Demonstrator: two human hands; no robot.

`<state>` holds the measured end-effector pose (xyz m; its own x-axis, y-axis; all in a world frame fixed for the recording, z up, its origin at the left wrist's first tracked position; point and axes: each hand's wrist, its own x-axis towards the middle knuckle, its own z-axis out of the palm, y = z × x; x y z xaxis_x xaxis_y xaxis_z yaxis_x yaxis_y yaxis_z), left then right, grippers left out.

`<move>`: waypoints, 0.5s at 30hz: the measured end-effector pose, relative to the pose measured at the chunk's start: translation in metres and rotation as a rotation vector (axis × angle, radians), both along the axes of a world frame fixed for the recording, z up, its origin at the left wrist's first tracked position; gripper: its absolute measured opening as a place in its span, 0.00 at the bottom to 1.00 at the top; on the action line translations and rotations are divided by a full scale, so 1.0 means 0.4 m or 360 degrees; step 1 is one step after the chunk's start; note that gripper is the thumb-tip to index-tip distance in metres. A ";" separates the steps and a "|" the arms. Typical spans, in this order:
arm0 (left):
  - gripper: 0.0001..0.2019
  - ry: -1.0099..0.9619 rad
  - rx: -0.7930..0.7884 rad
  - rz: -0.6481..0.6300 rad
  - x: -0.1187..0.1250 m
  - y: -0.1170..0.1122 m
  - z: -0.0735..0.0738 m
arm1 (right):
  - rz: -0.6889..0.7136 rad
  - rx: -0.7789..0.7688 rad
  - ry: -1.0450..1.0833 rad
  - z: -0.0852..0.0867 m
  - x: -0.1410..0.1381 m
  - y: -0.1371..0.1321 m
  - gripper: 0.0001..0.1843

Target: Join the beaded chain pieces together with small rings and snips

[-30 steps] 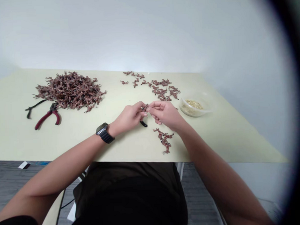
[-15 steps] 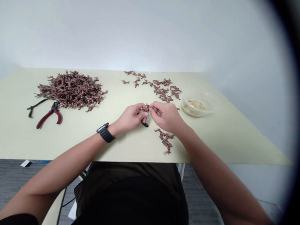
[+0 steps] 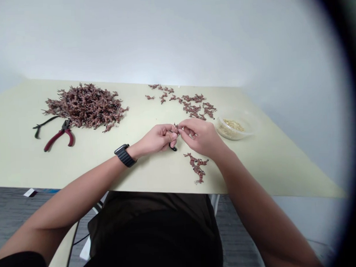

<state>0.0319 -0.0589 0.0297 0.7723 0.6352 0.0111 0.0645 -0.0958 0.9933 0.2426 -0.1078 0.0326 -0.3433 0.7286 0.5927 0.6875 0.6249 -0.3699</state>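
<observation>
My left hand (image 3: 163, 137), with a dark watch on its wrist, is closed on a small brown deer-like figure (image 3: 176, 128) held just above the table. My right hand (image 3: 200, 136) meets it from the right, thumb and forefinger pinched together against the figure. Whatever lies between those fingertips is too small to make out. Below the left fingers the black end of a tool (image 3: 173, 148) shows; the rest of it is hidden. Nearer me, a few similar brown figures (image 3: 198, 168) lie in a small cluster.
A large heap of brown figures (image 3: 86, 105) covers the table's left, with red-handled pliers (image 3: 58, 138) and a black-handled tool (image 3: 43, 124) beside it. More figures (image 3: 191, 109) lie scattered at the back. A clear plastic bowl (image 3: 233, 134) of small gold-coloured pieces stands right.
My right fingertips have shifted slightly on the figure, and the hand has turned a little. My left hand keeps its hold. The rest of the table looks unchanged.
</observation>
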 end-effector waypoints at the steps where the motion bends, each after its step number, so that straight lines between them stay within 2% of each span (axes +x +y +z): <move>1: 0.09 0.0011 0.0008 -0.0002 0.000 -0.001 0.000 | 0.0013 0.0010 -0.0043 -0.001 0.000 -0.001 0.06; 4: 0.08 0.0018 0.0017 -0.0003 0.002 -0.001 -0.004 | -0.0034 -0.0047 -0.0026 -0.005 -0.005 -0.004 0.04; 6: 0.08 0.0012 0.0055 0.0019 0.004 0.000 -0.011 | -0.0139 -0.0186 0.0160 -0.009 -0.015 -0.005 0.03; 9: 0.06 0.0032 0.0294 0.0132 0.006 0.003 -0.026 | -0.0258 -0.0587 0.0643 -0.016 -0.033 -0.001 0.07; 12: 0.03 0.0142 0.0701 0.0305 0.007 0.006 -0.037 | -0.0158 -0.1118 0.1158 -0.022 -0.041 0.010 0.14; 14: 0.05 0.0168 0.0780 0.0346 0.007 0.007 -0.038 | -0.0071 -0.1277 0.1317 -0.024 -0.039 0.016 0.17; 15: 0.05 0.0150 0.0719 0.0329 0.007 0.007 -0.036 | -0.0061 -0.1258 0.1304 -0.024 -0.036 0.017 0.17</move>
